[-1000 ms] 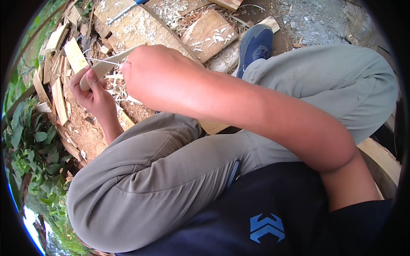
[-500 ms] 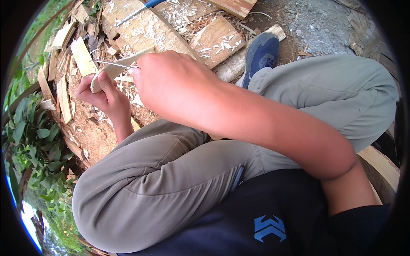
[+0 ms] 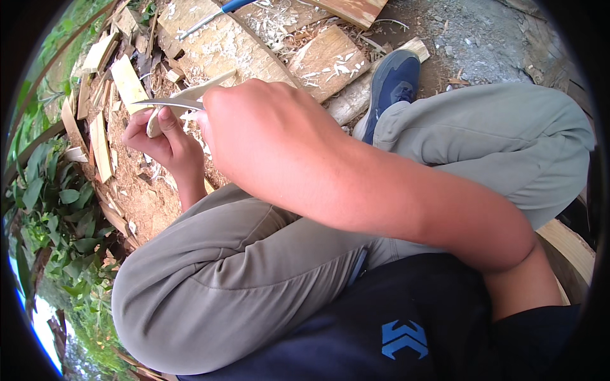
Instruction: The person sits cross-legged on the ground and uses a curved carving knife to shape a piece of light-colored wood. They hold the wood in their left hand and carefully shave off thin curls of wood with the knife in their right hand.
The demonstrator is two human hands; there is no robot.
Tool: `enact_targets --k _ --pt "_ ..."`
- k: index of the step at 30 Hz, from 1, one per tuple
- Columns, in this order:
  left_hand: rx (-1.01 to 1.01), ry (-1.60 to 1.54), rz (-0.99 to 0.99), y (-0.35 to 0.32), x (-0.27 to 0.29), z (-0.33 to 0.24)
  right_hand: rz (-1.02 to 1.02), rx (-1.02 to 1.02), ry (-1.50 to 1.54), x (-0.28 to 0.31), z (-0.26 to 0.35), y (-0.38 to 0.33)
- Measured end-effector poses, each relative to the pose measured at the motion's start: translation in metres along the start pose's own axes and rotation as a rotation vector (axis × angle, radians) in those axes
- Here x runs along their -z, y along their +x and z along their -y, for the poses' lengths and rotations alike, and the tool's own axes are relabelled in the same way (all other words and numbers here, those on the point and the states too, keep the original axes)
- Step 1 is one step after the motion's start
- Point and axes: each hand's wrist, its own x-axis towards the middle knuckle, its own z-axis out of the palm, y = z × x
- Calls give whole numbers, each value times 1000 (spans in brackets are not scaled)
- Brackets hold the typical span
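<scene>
My left hand [image 3: 162,141] grips the near end of a thin pale wooden stick [image 3: 202,87] that slants up to the right. My right hand [image 3: 267,130] is closed on a knife whose handle is hidden in the fist. The curved steel knife blade [image 3: 166,103] points left and lies across the stick just above my left thumb. Both hands are above my bent knees in olive trousers [image 3: 254,267].
Sawdust and wood shavings cover the ground [image 3: 136,190]. Split wooden blocks [image 3: 327,60] and short offcuts [image 3: 101,136] lie ahead and to the left. A blue-handled tool [image 3: 213,13] rests on a block. My blue shoe [image 3: 394,79] is at the right, green plants [image 3: 54,209] at the left.
Both hands with the stick and knife sit lower and nearer in the picture. The blade now shows clearly, pointing left across the stick.
</scene>
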Motion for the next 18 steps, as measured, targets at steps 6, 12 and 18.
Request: enact_targets --k 6,12,18 --pt "-36 51 -3 0 -3 -1 39 -103 -59 -4 -15 2" --pt "-86 64 2 1 -2 2 31 -19 -24 -5 -3 -1" --pt "23 -15 -23 0 -6 0 -4 -38 -35 -10 -13 0"
